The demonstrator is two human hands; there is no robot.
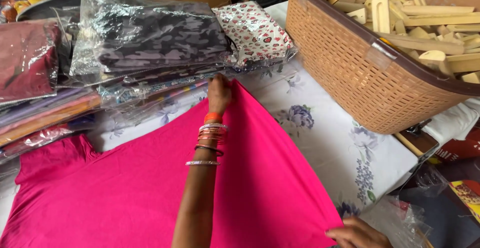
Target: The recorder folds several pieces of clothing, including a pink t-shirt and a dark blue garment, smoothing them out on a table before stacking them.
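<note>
I've got a bright pink garment (125, 188) spread flat on the floral sheet (320, 133) that covers the table, filling the near-left part of it. My left hand (219, 94) is stretched out to the far corner of the fabric, fingers pinched on the hem right beside the stack of plastic-wrapped folded clothes (150, 43) along the table's far-left edge. My right hand (356, 234) sits at the near-right corner of the garment, close to the table's near edge; it is half cut off by the frame, so I cannot tell whether its fingers are clamped on the cloth or just resting there.

Judging from this, I'm squaring up the right-hand edge. To do it well, I'd keep even tension between the 2 corners so the hem runs straight, and lift the far corner only slightly so it doesn't snag the packets behind it. The woven plastic basket (360, 73) of wooden pieces (425, 23) stands well apart at the far-right, with crinkled clear plastic (400, 218) just beside my right hand.
</note>
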